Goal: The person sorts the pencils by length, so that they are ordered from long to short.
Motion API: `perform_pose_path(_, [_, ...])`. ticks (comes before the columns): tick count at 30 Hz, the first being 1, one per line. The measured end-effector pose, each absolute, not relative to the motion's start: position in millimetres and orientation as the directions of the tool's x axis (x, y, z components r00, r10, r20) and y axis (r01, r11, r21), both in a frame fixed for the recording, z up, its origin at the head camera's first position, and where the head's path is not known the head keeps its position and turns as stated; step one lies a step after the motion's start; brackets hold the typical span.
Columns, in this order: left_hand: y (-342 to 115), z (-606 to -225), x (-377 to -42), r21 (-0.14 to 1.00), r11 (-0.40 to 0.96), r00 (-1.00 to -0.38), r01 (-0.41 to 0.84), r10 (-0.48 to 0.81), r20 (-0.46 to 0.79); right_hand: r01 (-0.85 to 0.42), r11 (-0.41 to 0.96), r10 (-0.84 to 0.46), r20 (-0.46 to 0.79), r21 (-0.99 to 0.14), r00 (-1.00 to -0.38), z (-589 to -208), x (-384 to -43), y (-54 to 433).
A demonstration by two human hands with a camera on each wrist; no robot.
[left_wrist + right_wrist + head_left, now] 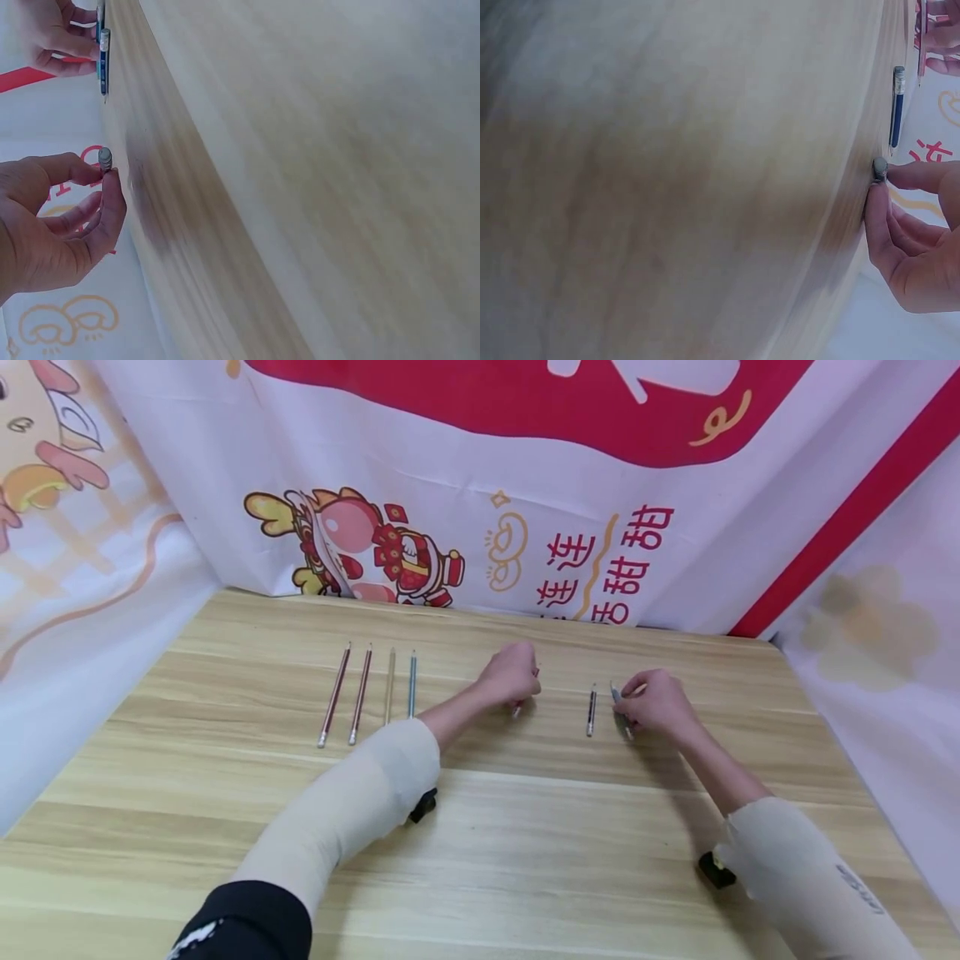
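My left hand [510,675] pinches a red pencil [517,711] between thumb and fingers, close over the table; the hand covers most of it. Seen nearly end-on in the left wrist view, the pencil shows its eraser end [105,159]. Farther right, my right hand [660,702] pinches a light blue pencil [616,693], eraser end toward me. Just left of that pencil a short dark blue pencil [592,712] lies on the wood, tip pointing away. The right wrist view shows its eraser and dark shaft [898,112] beside the right fingertips.
To the left, two dark red pencils [335,693], a tan pencil [390,687] and a blue pencil [412,683] lie in a spaced row, partly behind my left sleeve [360,793]. A printed cloth [450,468] hangs along the back edge of the wooden table [540,860].
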State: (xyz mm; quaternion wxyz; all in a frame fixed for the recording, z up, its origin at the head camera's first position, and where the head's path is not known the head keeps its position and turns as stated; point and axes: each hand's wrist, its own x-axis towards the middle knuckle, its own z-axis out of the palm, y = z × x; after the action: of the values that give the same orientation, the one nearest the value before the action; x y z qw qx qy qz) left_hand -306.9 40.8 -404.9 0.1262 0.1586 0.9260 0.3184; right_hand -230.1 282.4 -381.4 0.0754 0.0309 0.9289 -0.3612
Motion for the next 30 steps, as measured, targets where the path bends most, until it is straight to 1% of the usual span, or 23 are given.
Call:
perform_pose_path(6, [24,-372,-281,0.652,0.739,-0.928,0.171,0.343,-0.147,0.133,0.745,0.009,-0.189,-0.654,-0.982,-381,-233,282])
perform_pose_path(9, [16,-369,-278,0.655,0.740,-0.936,0.152,0.320,-0.145,0.144,0.748,0.020,-0.196,-0.648,-0.980,-382,-234,282])
perform_pose_path(16, [-2,-367,-277,0.666,0.737,-0.951,0.119,0.278,-0.137,0.128,0.759,0.019,-0.174,-0.639,-0.985,-381,-232,281])
perform_pose_path(24, [-18,-365,-276,0.655,0.737,-0.957,0.168,0.281,-0.070,0.138,0.722,0.012,-0.187,-0.678,-0.982,-375,-229,280])
perform_pose_path(30, [-28,-364,-277,0.707,0.688,-0.951,0.165,0.302,-0.072,0.165,0.700,0.018,-0.213,-0.695,-0.977,-371,-228,277])
